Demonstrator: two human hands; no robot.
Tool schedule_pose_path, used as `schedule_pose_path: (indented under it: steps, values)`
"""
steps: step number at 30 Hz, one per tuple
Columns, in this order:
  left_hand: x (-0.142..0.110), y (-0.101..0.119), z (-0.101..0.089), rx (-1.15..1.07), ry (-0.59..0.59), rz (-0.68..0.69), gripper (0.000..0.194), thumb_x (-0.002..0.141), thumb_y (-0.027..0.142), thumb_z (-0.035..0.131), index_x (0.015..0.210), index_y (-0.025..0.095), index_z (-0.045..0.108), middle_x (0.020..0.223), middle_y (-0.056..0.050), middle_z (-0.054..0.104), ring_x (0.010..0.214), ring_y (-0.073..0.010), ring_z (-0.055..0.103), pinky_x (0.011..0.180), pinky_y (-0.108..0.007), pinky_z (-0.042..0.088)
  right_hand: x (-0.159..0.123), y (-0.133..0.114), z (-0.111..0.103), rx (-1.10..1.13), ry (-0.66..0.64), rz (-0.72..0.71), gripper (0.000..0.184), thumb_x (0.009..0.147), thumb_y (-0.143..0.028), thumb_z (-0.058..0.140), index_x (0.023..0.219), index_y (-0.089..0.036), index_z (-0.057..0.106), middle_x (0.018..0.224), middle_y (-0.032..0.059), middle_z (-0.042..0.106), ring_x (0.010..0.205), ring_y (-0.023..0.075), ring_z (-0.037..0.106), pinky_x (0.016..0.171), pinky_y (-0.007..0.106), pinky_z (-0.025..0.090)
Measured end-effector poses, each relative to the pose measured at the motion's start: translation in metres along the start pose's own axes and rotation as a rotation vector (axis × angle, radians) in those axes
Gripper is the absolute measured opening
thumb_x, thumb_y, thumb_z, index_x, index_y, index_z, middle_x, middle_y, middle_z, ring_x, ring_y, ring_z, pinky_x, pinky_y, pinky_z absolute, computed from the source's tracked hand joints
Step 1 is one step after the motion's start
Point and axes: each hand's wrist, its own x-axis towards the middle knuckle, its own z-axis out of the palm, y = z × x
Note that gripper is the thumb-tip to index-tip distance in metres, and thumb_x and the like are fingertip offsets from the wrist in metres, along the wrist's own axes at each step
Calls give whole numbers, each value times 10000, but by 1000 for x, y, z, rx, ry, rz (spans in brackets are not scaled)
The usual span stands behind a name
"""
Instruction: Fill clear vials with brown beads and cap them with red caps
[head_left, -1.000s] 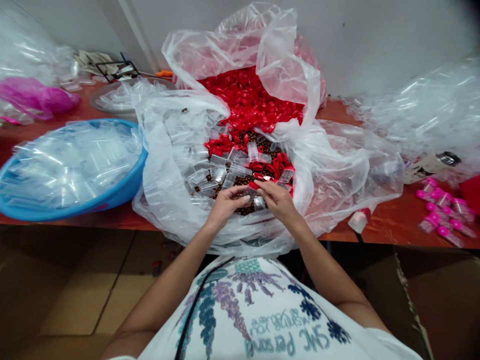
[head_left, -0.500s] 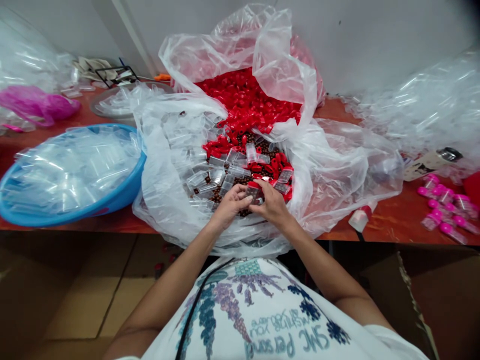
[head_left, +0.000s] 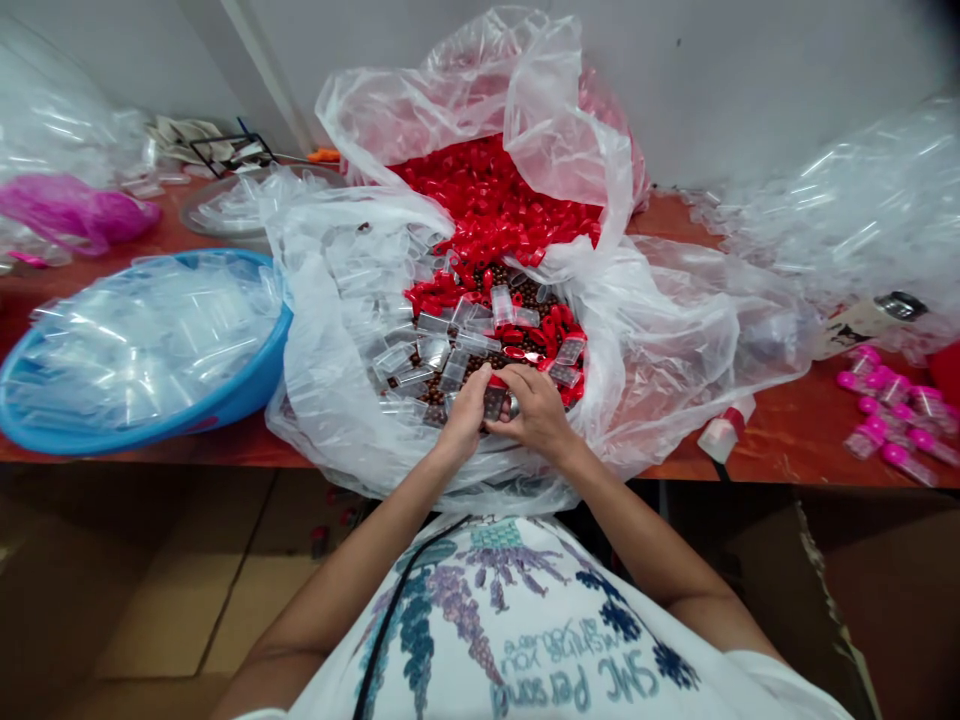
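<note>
My left hand (head_left: 463, 418) and my right hand (head_left: 531, 408) meet over the near edge of a big clear plastic bag (head_left: 660, 340). Both are closed on one small clear vial (head_left: 494, 398) filled with dark brown beads and topped with a red cap. Just beyond my fingers lie loose brown beads (head_left: 480, 365), several empty clear vials (head_left: 442, 345) and scattered red caps (head_left: 547, 335). A large heap of red caps (head_left: 495, 205) fills the back of the bag.
A blue basin (head_left: 150, 420) lined with clear plastic sits at the left. Pink-capped vials (head_left: 889, 425) lie at the right on the red-brown table (head_left: 787, 450). One capped vial (head_left: 721, 432) lies near the table's front edge. Crumpled plastic sheets cover the far right and far left.
My hands have drawn together and slightly toward me. The vial between them now wears a red cap, with both hands wrapped tighter round it.
</note>
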Motion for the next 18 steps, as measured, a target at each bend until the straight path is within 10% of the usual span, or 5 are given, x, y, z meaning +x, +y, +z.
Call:
schedule_pose_path:
  steps: [18]
  values:
    - [2,-2,2,36,58,126,482,751,671,529,728,191,562,551,-9,567,547,-164,605,457,-246,449,1,-9,7,99,34,-21,596,766,-283,627,1313,-159,425,1214,139,558,1132,255,528,970,403,442]
